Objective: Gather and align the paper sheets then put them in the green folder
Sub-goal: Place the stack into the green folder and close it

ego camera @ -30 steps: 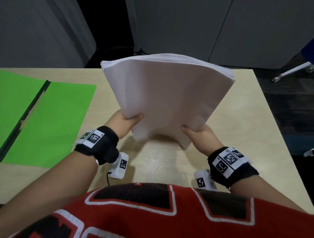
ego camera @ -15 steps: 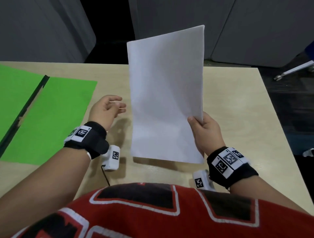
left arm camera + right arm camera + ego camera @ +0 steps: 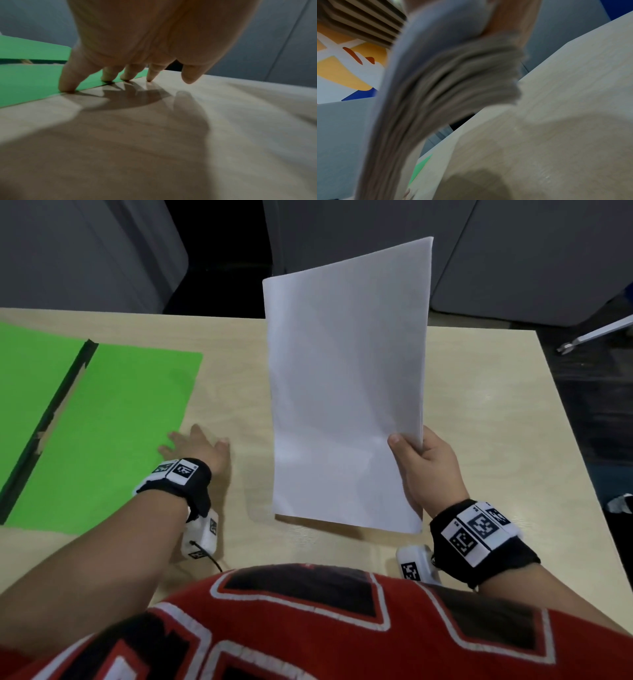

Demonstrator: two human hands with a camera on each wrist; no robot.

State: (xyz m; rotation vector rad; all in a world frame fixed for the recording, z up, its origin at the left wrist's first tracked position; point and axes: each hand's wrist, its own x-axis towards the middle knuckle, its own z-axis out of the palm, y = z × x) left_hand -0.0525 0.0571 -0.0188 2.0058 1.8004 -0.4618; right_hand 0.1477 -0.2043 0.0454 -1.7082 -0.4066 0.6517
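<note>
Left hand (image 3: 200, 448) now spread on green folder (image 3: 113, 433) edge (was raised); right hand (image 3: 426, 470) pinching paper sheets (image 3: 346, 392).

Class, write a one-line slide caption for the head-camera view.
Right hand holds aligned paper stack upright; left hand touches the open green folder.

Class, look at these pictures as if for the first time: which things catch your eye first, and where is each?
The white paper stack stands out, held upright above the table's middle by the right hand gripping its right edge. At the left lies the bright green folder, open flat, with the left hand's fingertips pressing its near edge.
</note>
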